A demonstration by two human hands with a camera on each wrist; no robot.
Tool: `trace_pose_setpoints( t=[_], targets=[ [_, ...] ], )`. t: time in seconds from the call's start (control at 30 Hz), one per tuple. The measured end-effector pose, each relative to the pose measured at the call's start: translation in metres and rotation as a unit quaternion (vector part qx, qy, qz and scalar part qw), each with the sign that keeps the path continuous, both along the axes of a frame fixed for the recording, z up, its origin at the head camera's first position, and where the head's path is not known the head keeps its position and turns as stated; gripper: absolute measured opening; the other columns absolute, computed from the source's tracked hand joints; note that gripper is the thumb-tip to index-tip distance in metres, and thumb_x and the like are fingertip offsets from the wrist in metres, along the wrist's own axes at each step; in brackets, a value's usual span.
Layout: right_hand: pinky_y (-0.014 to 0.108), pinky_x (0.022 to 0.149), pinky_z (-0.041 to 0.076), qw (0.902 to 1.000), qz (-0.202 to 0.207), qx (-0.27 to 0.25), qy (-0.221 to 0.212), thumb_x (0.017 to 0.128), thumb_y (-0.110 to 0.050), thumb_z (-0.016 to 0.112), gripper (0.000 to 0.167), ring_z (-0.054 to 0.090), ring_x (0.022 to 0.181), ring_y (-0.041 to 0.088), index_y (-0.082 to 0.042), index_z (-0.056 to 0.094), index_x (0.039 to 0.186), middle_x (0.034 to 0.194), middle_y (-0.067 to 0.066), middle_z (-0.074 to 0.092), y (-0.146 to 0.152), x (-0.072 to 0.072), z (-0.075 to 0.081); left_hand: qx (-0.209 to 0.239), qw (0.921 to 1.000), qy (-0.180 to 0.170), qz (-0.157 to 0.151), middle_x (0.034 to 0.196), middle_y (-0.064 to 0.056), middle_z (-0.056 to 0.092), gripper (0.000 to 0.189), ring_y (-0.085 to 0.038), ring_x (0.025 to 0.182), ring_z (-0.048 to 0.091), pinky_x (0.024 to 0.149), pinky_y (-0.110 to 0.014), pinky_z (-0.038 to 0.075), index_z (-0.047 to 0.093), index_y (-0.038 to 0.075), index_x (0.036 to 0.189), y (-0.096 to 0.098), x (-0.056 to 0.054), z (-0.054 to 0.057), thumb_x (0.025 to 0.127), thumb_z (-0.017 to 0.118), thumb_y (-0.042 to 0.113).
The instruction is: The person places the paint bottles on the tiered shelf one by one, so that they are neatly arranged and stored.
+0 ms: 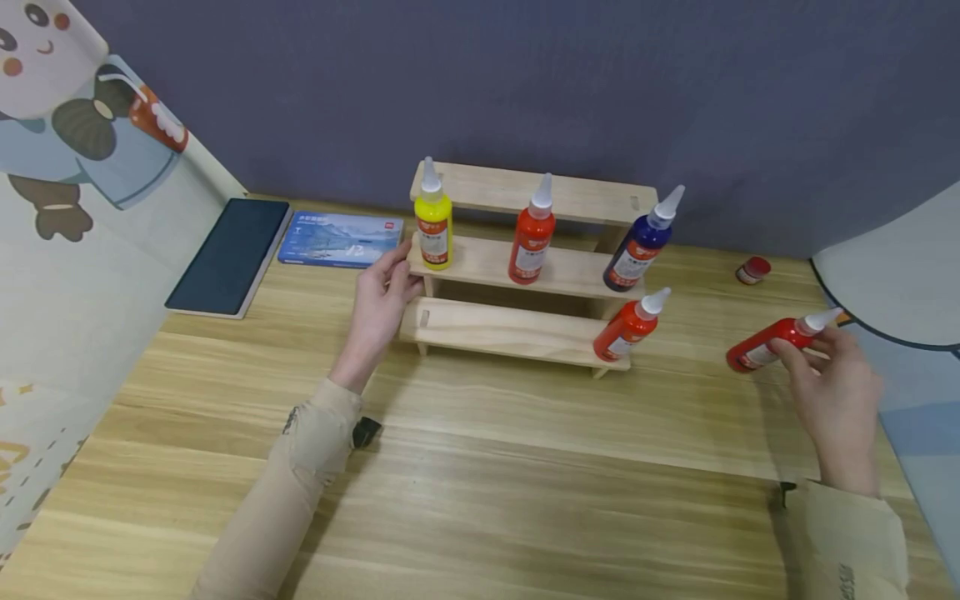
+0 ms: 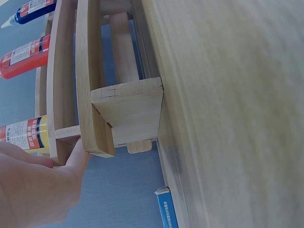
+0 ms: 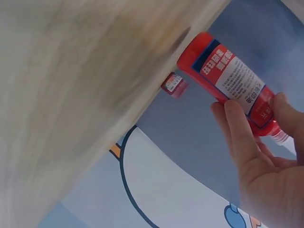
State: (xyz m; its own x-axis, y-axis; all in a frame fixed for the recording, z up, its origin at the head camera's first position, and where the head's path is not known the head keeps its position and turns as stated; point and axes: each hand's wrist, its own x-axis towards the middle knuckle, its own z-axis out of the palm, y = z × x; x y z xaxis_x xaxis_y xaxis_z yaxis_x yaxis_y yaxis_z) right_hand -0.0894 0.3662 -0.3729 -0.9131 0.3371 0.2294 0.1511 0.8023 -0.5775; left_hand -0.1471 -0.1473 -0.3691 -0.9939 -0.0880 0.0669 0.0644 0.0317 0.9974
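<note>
A three-step wooden display rack (image 1: 510, 325) stands on the table. My left hand (image 1: 381, 302) grips the left end of its middle step, the thumb (image 2: 79, 156) at the wood. Beside those fingers a yellow paint bottle (image 1: 434, 229) stands on that step, with a red paint bottle (image 1: 531, 246) and a dark blue one (image 1: 636, 254) further right. Another red bottle (image 1: 624, 332) occupies the right end of the lowest step. Off to the right, my right hand (image 1: 836, 392) pinches a tilted red paint bottle (image 3: 228, 80) near its white nozzle, its base low over the table.
A small red-lidded jar (image 1: 752, 270) is at the back right. Left of the rack are a blue flat box (image 1: 337, 239) and a dark-covered tablet-like slab (image 1: 228, 258). A blue-grey partition (image 1: 480, 83) rises behind, and printed panels flank both sides.
</note>
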Motion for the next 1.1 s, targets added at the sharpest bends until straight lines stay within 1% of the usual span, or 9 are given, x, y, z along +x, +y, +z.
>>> trace_pose_setpoints(
  t=[0.27, 0.37, 0.47, 0.53, 0.57, 0.67, 0.7, 0.8, 1.1],
  targets=[
    [-0.011, 0.064, 0.028, 0.9999, -0.007, 0.009, 0.002, 0.104, -0.015, 0.074, 0.053, 0.065, 0.117, 0.057, 0.010, 0.053, 0.147, 0.138, 0.034, 0.063, -0.008, 0.003, 0.008, 0.005, 1.0000, -0.001, 0.002, 0.158, -0.031, 0.046, 0.046, -0.041, 0.135, 0.060, 0.109, -0.030, 0.058, 0.038, -0.006, 0.161, 0.000, 0.000, -0.001, 0.117, 0.038, 0.005],
    [-0.010, 0.069, 0.036, 0.9999, -0.006, 0.010, 0.008, 0.105, -0.016, 0.073, 0.054, 0.065, 0.117, 0.056, 0.009, 0.052, 0.147, 0.139, 0.034, 0.063, -0.012, 0.006, 0.011, 0.006, 1.0000, -0.003, 0.002, 0.160, -0.030, 0.045, 0.046, -0.041, 0.135, 0.059, 0.110, -0.030, 0.057, 0.038, -0.006, 0.161, -0.001, 0.000, -0.001, 0.117, 0.038, 0.005],
    [-0.006, 0.082, 0.044, 0.9999, -0.008, 0.009, 0.012, 0.105, -0.018, 0.074, 0.054, 0.071, 0.118, 0.040, 0.007, 0.053, 0.148, 0.140, 0.032, 0.064, -0.016, 0.009, 0.015, 0.004, 1.0000, -0.005, 0.002, 0.158, -0.031, 0.046, 0.046, -0.041, 0.136, 0.059, 0.110, -0.030, 0.057, 0.037, -0.006, 0.161, -0.001, -0.001, -0.001, 0.117, 0.038, 0.005],
    [-0.004, 0.087, 0.044, 0.9998, -0.009, 0.009, 0.015, 0.104, -0.019, 0.074, 0.054, 0.072, 0.116, 0.021, 0.006, 0.054, 0.148, 0.140, 0.029, 0.064, -0.019, 0.012, 0.018, 0.001, 1.0000, -0.004, 0.002, 0.156, -0.032, 0.048, 0.046, -0.041, 0.134, 0.060, 0.109, -0.030, 0.058, 0.038, -0.006, 0.161, 0.000, 0.000, 0.000, 0.117, 0.038, 0.005],
    [-0.004, 0.087, 0.044, 0.9998, -0.005, 0.007, 0.019, 0.104, -0.019, 0.074, 0.054, 0.072, 0.116, 0.022, 0.006, 0.054, 0.148, 0.141, 0.029, 0.064, -0.021, 0.013, 0.020, 0.000, 1.0000, -0.004, 0.002, 0.155, -0.032, 0.049, 0.046, -0.041, 0.134, 0.061, 0.108, -0.030, 0.058, 0.038, -0.006, 0.161, 0.000, 0.000, 0.000, 0.117, 0.038, 0.005],
    [-0.007, 0.079, 0.043, 0.9997, 0.003, 0.002, 0.024, 0.103, -0.019, 0.075, 0.054, 0.067, 0.106, -0.002, 0.006, 0.055, 0.147, 0.140, 0.029, 0.064, -0.025, 0.015, 0.024, -0.002, 1.0000, -0.003, 0.001, 0.155, -0.032, 0.049, 0.046, -0.040, 0.133, 0.061, 0.108, -0.030, 0.059, 0.038, -0.006, 0.161, 0.000, 0.000, 0.000, 0.117, 0.038, 0.005],
    [-0.008, 0.077, 0.042, 0.9997, 0.004, 0.001, 0.025, 0.103, -0.019, 0.076, 0.054, 0.060, 0.100, -0.013, 0.006, 0.056, 0.147, 0.140, 0.029, 0.065, -0.027, 0.016, 0.026, -0.002, 1.0000, -0.003, 0.000, 0.155, -0.032, 0.049, 0.046, -0.041, 0.133, 0.061, 0.108, -0.030, 0.059, 0.038, -0.006, 0.161, 0.000, 0.000, 0.000, 0.117, 0.039, 0.005],
    [-0.011, 0.072, 0.037, 0.9993, 0.014, -0.003, 0.034, 0.102, -0.016, 0.077, 0.054, 0.040, 0.087, -0.026, 0.007, 0.055, 0.146, 0.137, 0.030, 0.066, -0.033, 0.020, 0.030, -0.001, 1.0000, -0.002, -0.001, 0.156, -0.032, 0.049, 0.046, -0.040, 0.134, 0.061, 0.109, -0.030, 0.058, 0.038, -0.006, 0.161, 0.000, -0.001, 0.000, 0.117, 0.039, 0.005],
    [-0.012, 0.072, 0.036, 0.9967, 0.051, 0.006, 0.063, 0.097, -0.010, 0.083, 0.053, 0.038, 0.086, -0.030, 0.010, 0.059, 0.139, 0.131, 0.031, 0.069, -0.050, 0.029, 0.040, 0.002, 1.0000, -0.003, 0.002, 0.157, -0.031, 0.048, 0.045, -0.039, 0.134, 0.062, 0.107, -0.029, 0.059, 0.039, -0.006, 0.161, 0.000, 0.000, 0.002, 0.117, 0.039, 0.005]
  ],
)
